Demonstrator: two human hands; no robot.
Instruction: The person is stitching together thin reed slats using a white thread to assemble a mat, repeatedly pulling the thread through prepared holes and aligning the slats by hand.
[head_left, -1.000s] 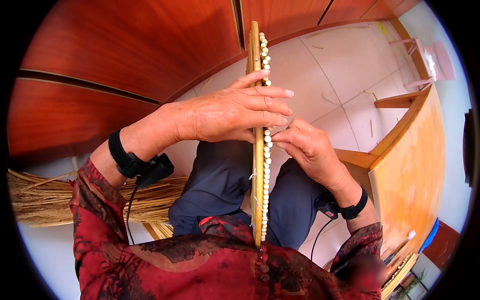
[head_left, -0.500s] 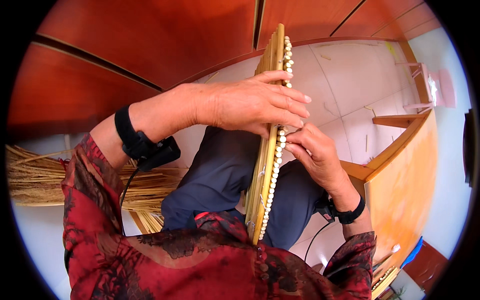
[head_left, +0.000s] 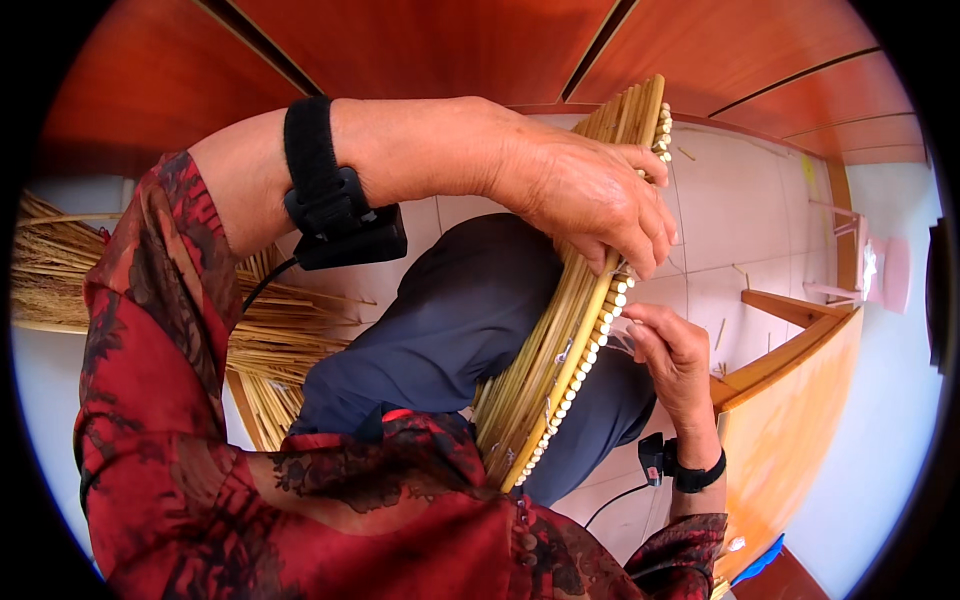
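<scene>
A panel of straw-coloured plant stalks, laid side by side and stitched together, leans on edge between my knees. Its pale cut ends form a row along the right side. My left hand wraps over the upper part, fingers curled round that edge and thumb on the stalk face. Just right of the cut ends is my right hand, thumb and forefinger pinched together. Something thin and pale, perhaps thread, shows by those fingertips, too fine to make out. Small loops of thread show along the outermost stalk.
A large bundle of loose stalks lies on my left. Red-brown cabinet panels stand ahead. At right are an overturned wooden table or board and a pink chair. Stalk scraps lie on the tiled floor.
The panel's top has tilted to the right and toward me. My left hand has shifted right with its fingers curled further round the edge. My right hand has moved lower and away from it.
</scene>
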